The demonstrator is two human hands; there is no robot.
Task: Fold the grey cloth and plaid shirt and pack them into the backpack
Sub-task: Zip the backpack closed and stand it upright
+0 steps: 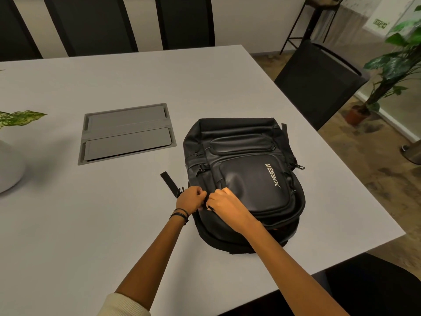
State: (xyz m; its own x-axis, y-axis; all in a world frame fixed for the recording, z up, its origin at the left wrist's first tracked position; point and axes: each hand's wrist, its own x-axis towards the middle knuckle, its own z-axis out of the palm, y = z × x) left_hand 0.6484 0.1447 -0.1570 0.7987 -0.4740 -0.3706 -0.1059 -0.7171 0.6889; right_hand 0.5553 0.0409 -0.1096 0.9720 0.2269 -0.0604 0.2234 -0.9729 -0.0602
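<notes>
Backpack [246, 179]: black, front panels smooth and leather-like, soft sheen where light falls; top section duller, cloth-like. White logo print flat, matt. Its loose strap [168, 182]: woven webbing, matt. Table [91, 224]: pale grey, smooth, matt, faint even glow. Cable hatch [127, 133]: grey lids, smooth, satin; metal or plastic, can't tell. My sleeve [123, 304]: cream knit, soft, ribbed look. Bands on my wrist [180, 214]: thin black cord. Vase [9, 167]: white, smooth, matt. Chair [319, 83]: black, matt, cloth-like. Plant pot [355, 116]: terracotta, dull. Floor [376, 167]: mottled brown, rough-looking.
</notes>
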